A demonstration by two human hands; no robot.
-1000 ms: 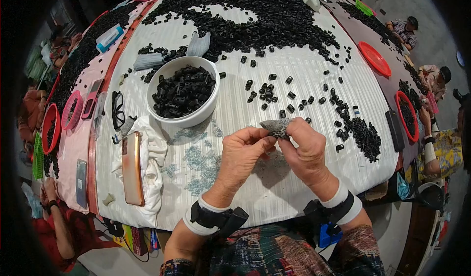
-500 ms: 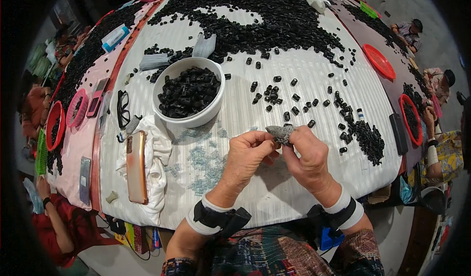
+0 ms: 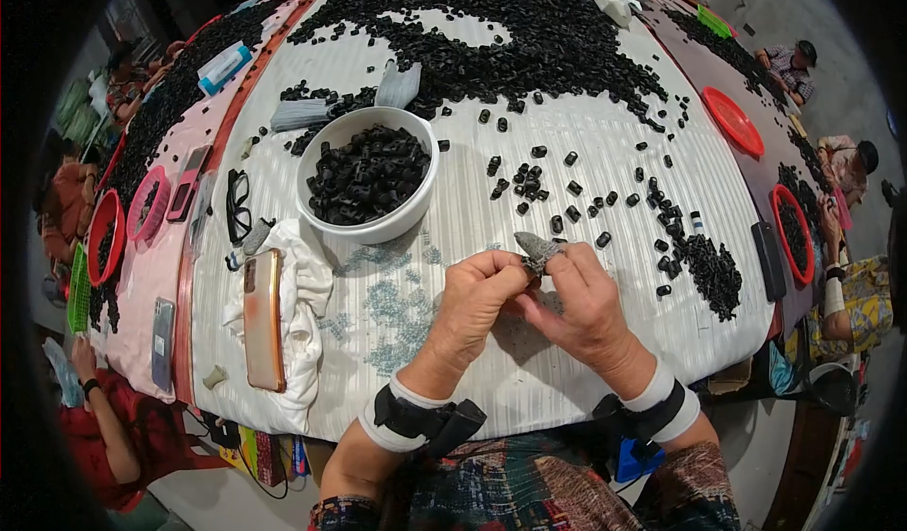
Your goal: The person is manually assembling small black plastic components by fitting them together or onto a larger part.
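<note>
My left hand (image 3: 475,299) and my right hand (image 3: 588,302) meet above the table's front middle, fingers closed in pinches and tips nearly together. A grey fabric finger cover (image 3: 537,248) shows at the fingertips, seemingly over a finger of the right hand. Whatever small thing is pinched between them is hidden. Ahead and to the left stands a white bowl (image 3: 427,196) full of small black plastic parts (image 3: 368,174). Loose black cylindrical parts (image 3: 532,191) lie scattered beyond my hands, and a heap of thinner black pieces (image 3: 713,276) lies to the right.
A large spread of black parts (image 3: 472,49) covers the table's far side. Tiny clear bits (image 3: 392,328) lie left of my hands. Nearby are a phone (image 3: 264,323) on a white cloth (image 3: 304,342), glasses (image 3: 238,208) and a black case (image 3: 767,257). Other people sit at both sides.
My right hand's fingers have shifted slightly inward and curl closer to the left hand. Both hands stay together in the same place. The whole view has shifted very slightly.
</note>
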